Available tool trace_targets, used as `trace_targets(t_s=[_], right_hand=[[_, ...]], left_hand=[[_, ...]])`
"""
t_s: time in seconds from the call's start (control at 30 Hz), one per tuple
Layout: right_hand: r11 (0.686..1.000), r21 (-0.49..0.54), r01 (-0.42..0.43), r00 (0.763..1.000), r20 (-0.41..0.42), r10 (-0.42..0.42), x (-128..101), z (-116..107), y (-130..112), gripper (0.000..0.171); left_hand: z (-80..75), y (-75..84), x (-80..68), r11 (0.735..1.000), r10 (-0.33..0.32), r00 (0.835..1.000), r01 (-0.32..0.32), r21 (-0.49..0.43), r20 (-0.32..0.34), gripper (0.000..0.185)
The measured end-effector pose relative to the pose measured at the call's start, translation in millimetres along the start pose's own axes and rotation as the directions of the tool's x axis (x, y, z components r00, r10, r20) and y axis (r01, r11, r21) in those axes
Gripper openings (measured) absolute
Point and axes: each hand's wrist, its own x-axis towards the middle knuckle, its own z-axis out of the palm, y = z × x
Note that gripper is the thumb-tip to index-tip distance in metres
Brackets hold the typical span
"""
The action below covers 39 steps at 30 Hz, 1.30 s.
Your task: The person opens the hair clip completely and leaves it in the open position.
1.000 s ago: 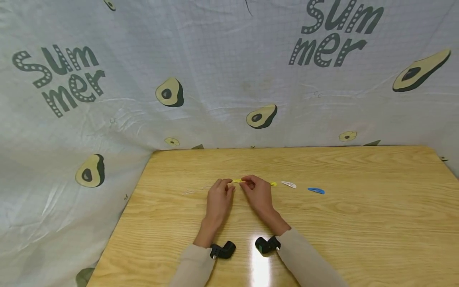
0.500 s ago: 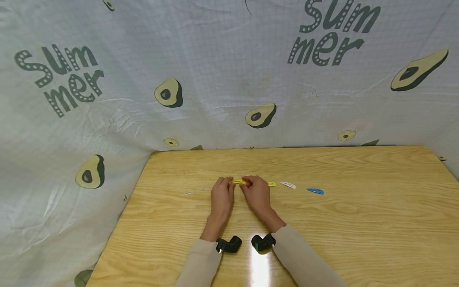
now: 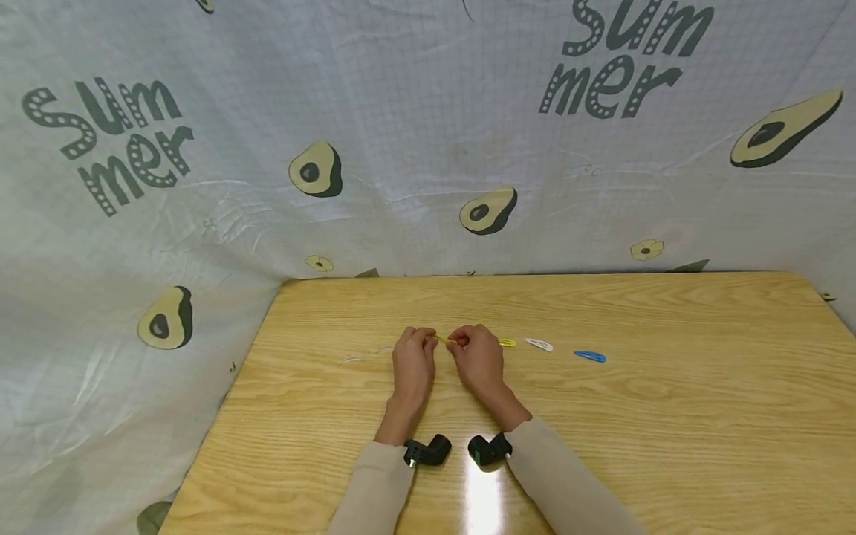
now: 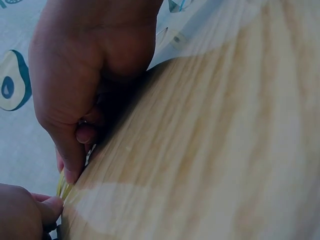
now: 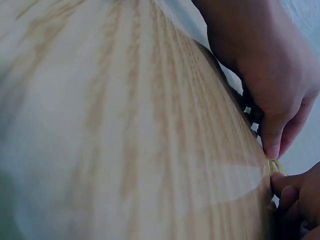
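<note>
A yellow snap hair clip (image 3: 443, 339) is stretched between my two hands, its thin edge toward the head view. My left hand (image 3: 413, 364) pinches its left end between thumb and fingertips. At the other end, my right hand (image 3: 480, 362) pinches it with thumb and forefinger. Both wrist views show the clip (image 4: 63, 187) as a narrow yellow loop bridging the fingertips, close over the table. Just right of my right hand lies a second yellow hair clip (image 3: 507, 342), partly hidden by that hand.
A white hair clip (image 3: 539, 345) and a blue hair clip (image 3: 590, 357) lie farther right on the wooden table (image 3: 669, 431). Thin whitish pieces (image 3: 351, 360) lie left of my left hand. A printed cloth (image 3: 401, 134) hangs behind the table's back edge.
My left hand has shifted slightly right and its fingers have closed on the yellow hair clip's left end. The clip has turned from showing its flat face to showing its edge.
</note>
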Motion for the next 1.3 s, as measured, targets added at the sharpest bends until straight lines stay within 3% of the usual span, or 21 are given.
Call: trace_targets(t_s=[0.3,0.67,0.93,1.3], right_hand=[[1.000,0.020,-0.011,1.000,0.014,0.011,-0.2,-0.8,1.7,0.006],[0.975,0.218,-0.050,0.998,0.057,0.038,-4.8,-14.0,5.2,0.006],[0.972,0.227,-0.068,0.993,0.111,0.043,-12.8,-31.5,0.7,0.005],[0.964,0.262,-0.039,0.994,0.109,0.011,-36.7,-54.0,-1.9,0.008]], left_hand=[[-1.0,1.8,-0.1,0.999,0.001,1.000,-0.002,-0.038,-0.027,0.006],[-8.7,10.3,-8.1,0.987,-0.039,0.999,0.037,-0.154,-0.013,0.005],[-17.2,19.7,-13.8,0.971,-0.060,0.998,0.052,-0.233,-0.026,0.009],[-31.9,35.5,-30.0,0.951,-0.054,0.998,0.065,-0.303,0.045,0.008]])
